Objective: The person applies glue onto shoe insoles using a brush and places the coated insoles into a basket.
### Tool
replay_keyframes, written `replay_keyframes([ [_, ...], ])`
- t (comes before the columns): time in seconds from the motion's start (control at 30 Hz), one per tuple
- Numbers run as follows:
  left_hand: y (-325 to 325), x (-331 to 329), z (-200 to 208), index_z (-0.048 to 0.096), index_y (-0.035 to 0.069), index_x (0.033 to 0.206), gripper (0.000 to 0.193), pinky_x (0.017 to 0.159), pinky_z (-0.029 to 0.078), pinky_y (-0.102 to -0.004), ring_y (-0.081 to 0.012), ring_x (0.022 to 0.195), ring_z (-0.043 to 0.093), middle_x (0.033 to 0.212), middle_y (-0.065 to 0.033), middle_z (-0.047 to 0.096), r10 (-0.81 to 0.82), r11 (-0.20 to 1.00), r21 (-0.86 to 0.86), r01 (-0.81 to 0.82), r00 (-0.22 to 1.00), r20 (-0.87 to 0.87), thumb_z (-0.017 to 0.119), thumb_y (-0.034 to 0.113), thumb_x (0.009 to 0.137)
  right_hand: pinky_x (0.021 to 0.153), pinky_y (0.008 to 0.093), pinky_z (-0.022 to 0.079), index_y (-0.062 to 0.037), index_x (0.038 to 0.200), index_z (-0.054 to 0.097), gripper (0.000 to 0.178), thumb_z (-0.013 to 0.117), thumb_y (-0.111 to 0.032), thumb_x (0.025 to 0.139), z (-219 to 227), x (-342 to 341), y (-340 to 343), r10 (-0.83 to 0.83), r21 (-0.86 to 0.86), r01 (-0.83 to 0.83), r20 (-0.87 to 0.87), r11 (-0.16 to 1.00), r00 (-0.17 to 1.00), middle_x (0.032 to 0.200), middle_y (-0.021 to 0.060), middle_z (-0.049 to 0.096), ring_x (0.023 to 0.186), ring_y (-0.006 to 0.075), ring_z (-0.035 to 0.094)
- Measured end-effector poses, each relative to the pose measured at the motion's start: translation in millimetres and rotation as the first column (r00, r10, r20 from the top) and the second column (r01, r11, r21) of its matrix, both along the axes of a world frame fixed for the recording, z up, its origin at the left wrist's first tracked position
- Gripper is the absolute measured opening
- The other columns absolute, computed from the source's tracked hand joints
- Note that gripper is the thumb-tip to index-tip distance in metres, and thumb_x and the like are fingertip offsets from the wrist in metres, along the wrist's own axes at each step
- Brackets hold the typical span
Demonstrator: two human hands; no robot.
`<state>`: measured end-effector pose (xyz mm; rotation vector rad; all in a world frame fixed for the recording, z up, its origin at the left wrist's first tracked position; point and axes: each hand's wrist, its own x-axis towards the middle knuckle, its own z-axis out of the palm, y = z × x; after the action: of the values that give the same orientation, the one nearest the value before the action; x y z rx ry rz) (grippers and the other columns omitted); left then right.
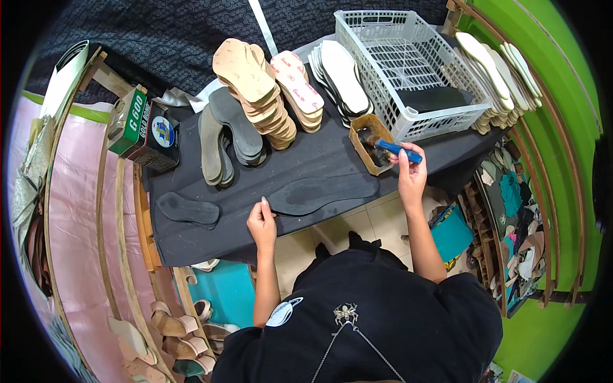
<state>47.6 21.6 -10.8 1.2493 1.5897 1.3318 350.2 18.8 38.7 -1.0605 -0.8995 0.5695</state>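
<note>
Across the front of the dark cloth lies a black shoe sole (pixel 322 193). My left hand (pixel 261 225) pinches its left end between thumb and fingertips. My right hand (pixel 412 173) is closed around a blue-handled brush (pixel 408 153). The brush's head dips into a small tan open box (pixel 357 142), whose inside is coated with dark, sticky-looking stuff. Left of my left hand rests a short stack of smaller dark sole pieces (pixel 188 209), apart from the hand.
Behind stand stacks of grey soles (pixel 237 124), tan soles (pixel 252 76), printed insoles (pixel 297 89) and white soles (pixel 345 73). A white plastic crate (pixel 440 121) sits back right, beside more cream soles (pixel 485 67). A green metal can (pixel 143 131) stands at the left edge.
</note>
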Motion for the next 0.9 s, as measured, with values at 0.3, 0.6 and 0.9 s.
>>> replay_keyframes([
  [0.3, 5, 8, -5, 0.045, -0.002, 0.060, 0.033, 0.044, 0.031, -0.0327, -0.0200, 0.044, 0.034, 0.051, -0.0124, 0.040, 0.176, 0.975, 0.190, -0.115, 0.923, -0.343, 0.050, 0.018, 0.086, 0.067, 0.0227, 0.048, 0.0010, 0.103, 0.045, 0.019, 0.047, -0.011, 0.088, -5, 1, 0, -0.045, 0.004, 0.045, -0.123, 0.999, 0.991, 0.094, 0.0087, 0.054, 0.072, 0.0097, 0.056],
  [0.6, 6, 7, -7, 0.046, -0.002, 0.057, 0.039, 0.042, 0.029, -0.0281, -0.0100, 0.042, 0.035, 0.045, -0.0059, 0.041, 0.205, 0.962, 0.247, -0.112, 0.896, -0.393, 0.047, 0.023, 0.088, 0.066, 0.0226, 0.048, 0.0015, 0.102, 0.045, 0.019, 0.047, -0.012, 0.089, -2, 2, 0, -0.071, 0.029, 0.077, -0.172, 0.997, 0.983, 0.094, 0.0095, 0.055, 0.070, 0.0099, 0.056],
  [0.9, 10, 6, 5, 0.060, -0.002, 0.069, 0.029, 0.042, 0.032, -0.0180, -0.0024, 0.045, 0.041, 0.052, 0.0023, 0.049, 0.087, 0.996, 0.021, -0.088, 0.995, 0.042, 0.057, 0.022, 0.084, 0.065, 0.0235, 0.048, 0.0017, 0.102, 0.045, 0.020, 0.045, -0.014, 0.090, -1, 8, 0, -0.044, 0.025, 0.049, -0.172, 0.998, 0.984, 0.096, 0.0105, 0.054, 0.070, 0.0101, 0.056],
])
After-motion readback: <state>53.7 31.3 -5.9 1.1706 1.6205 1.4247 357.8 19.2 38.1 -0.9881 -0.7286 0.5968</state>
